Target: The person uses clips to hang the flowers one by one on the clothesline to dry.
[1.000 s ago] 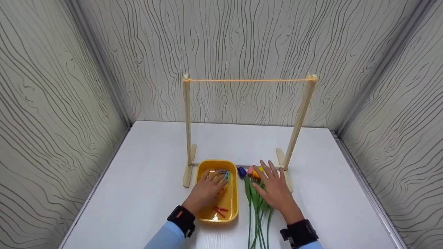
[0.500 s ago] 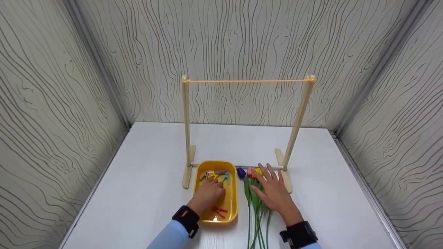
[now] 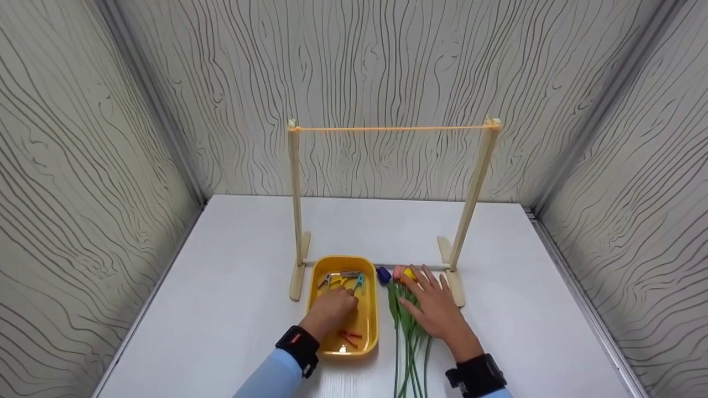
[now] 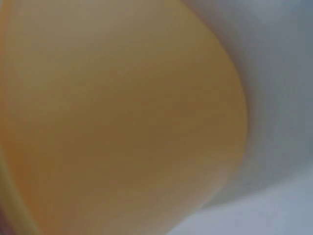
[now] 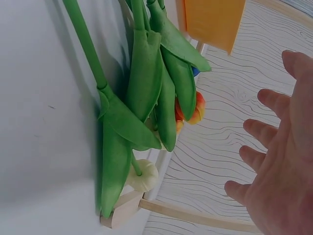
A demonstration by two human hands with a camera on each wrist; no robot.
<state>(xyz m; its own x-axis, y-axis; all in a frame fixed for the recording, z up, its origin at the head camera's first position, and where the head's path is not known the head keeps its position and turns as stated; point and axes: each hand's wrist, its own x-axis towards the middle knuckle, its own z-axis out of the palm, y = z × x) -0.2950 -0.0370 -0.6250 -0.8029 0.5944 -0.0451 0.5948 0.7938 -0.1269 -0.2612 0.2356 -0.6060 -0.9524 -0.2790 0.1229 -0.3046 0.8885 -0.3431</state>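
In the head view my left hand (image 3: 333, 308) is down inside a yellow tray (image 3: 370, 331), its fingers curled near the bottom. Whatever may lie between those fingertips is hidden. Just beyond it lie a teal clothespin (image 3: 359, 282), a yellow clothespin (image 3: 338, 282) and a dark one (image 3: 325, 281); a red clothespin (image 3: 350, 337) lies nearer the front. My right hand (image 3: 440, 309) is spread above several artificial tulips (image 3: 406, 320), fingers straight and apart. The right wrist view shows this hand (image 5: 281, 147) held off the green leaves (image 5: 146, 78). Only blurred yellow tray wall (image 4: 127, 112) fills the left wrist view.
Behind the tray stands a wooden frame (image 3: 474, 193) with an orange string (image 3: 387, 129) stretched between its two posts. Its feet rest on the white table (image 3: 232, 265). Patterned walls (image 3: 387, 66) enclose the back and sides.
My left hand has curled its spread fingers and drawn slightly back in the tray, uncovering clothespins at the far end. The right hand stays spread over the tulips with only slight movement.
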